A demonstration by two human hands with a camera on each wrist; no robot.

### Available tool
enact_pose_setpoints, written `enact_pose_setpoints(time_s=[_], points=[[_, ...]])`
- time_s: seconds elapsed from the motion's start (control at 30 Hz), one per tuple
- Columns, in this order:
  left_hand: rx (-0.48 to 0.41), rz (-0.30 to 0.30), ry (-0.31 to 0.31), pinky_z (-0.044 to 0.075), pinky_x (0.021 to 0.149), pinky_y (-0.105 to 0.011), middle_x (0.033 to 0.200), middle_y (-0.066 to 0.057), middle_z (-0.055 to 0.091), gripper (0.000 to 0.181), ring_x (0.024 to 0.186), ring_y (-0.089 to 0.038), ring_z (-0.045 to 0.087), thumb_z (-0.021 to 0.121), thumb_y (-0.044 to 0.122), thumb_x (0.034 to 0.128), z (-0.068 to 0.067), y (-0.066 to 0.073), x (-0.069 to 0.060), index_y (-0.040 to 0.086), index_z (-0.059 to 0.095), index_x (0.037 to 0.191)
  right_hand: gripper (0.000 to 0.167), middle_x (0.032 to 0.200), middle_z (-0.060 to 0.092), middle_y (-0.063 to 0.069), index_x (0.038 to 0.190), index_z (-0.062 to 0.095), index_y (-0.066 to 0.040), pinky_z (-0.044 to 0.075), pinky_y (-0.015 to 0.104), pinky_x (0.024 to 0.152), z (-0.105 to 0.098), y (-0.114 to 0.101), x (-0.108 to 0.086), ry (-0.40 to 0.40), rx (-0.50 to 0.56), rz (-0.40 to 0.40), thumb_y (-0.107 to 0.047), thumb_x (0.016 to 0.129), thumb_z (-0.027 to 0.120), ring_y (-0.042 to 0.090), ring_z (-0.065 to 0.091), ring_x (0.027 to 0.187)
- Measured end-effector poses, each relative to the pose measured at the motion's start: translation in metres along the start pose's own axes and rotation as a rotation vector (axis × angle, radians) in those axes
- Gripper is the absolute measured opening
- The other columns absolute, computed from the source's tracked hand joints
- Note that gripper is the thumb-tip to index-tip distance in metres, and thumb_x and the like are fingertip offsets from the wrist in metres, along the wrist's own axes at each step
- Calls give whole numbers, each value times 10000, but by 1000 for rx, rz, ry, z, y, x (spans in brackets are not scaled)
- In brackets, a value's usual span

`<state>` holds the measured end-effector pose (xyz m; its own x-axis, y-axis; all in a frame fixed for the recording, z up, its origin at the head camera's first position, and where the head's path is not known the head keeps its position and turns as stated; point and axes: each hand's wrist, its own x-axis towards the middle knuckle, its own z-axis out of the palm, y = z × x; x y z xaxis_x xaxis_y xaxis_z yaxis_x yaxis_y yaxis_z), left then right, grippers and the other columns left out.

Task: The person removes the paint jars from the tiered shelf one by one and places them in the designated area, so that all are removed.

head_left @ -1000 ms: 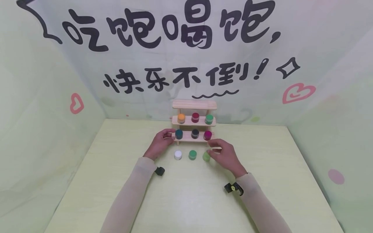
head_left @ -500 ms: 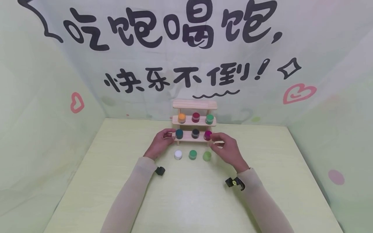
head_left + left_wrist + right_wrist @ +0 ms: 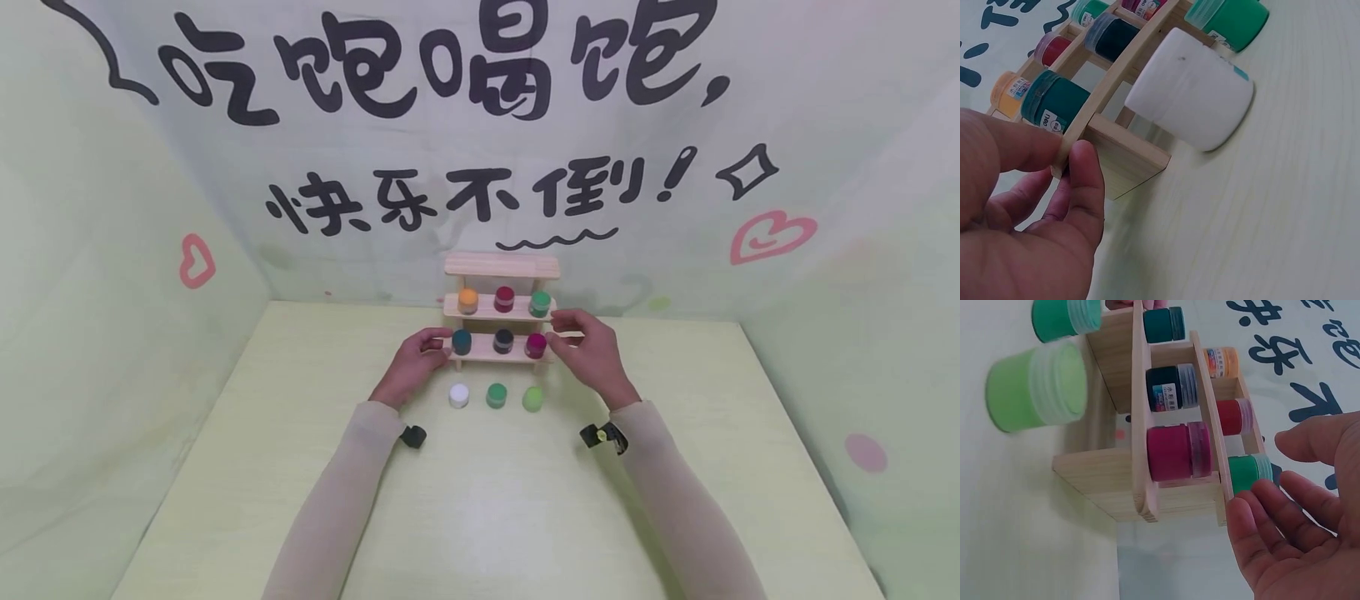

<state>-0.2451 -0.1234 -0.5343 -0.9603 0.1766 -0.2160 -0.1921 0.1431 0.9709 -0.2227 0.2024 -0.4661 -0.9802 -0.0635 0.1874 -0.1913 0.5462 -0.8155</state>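
A small stepped wooden rack [image 3: 501, 266] stands against the back cloth. My left hand [image 3: 411, 367] pinches the left end of its lowest shelf between thumb and fingers, beside a teal paint jar [image 3: 1055, 100]. My right hand [image 3: 592, 350] is at the rack's right side with thumb and fingers apart. Its fingertips are by the green paint jar [image 3: 1249, 474] on the middle shelf; whether they touch it I cannot tell. An orange jar [image 3: 468, 301] and a red jar [image 3: 504, 299] share that shelf. Below stand a dark jar [image 3: 503, 341] and a magenta jar [image 3: 1179, 452].
On the table in front of the rack stand a white jar [image 3: 1191, 90], a green jar [image 3: 497, 396] and a light green jar [image 3: 1036, 386]. Behind the rack hangs a cloth backdrop [image 3: 390, 275] with large black writing. Pale table surface [image 3: 487, 500] extends toward me.
My right hand has moved from the light green jar on the table up past the magenta jar to the middle shelf's right end. The left hand stays at the lowest shelf.
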Motion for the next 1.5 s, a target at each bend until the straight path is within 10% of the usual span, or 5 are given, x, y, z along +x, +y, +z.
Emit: enact_pose_setpoints(time_s=[0.83,1.5], points=[[-28,-3,3,606,1009,-343,1259,-121,615,408,1126,-216,634,684,93,997,1,-2,2,142,633,1399,526,1254,706,145,1424,632,-71,548,449,969,13,-5,45,8,3,28,-219,938,767,320,636,1175],[-19,-6,-6,604,993,-317,1257,-122,620,400,1130,-224,635,692,115,997,1,1,1,161,642,1391,484,1287,683,133,1395,651,-81,604,449,930,12,-13,27,-28,10,40,-225,950,776,319,615,1173]])
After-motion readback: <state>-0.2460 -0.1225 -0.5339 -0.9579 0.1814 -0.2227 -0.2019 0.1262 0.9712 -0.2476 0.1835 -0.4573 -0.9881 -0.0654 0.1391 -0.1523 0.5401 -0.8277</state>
